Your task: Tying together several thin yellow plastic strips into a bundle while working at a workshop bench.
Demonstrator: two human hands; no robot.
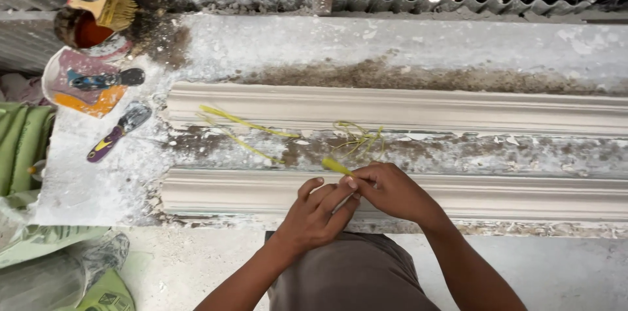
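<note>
Both hands at bench near edge: left hand (315, 214) and right hand (390, 190) pinching yellow strand (337, 166) over front plaster moulding (497, 194); twisting step, needs steady tension.

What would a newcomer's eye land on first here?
Two long pale plaster cornice mouldings lie side by side across the dusty workbench. At the near one, both hands meet, the left hand and right hand pinching a yellow fibre strand. Far left, a brush rests on a red-stained bowl.

Single head view, looking steeply down, close over workbench (392, 49)
</note>
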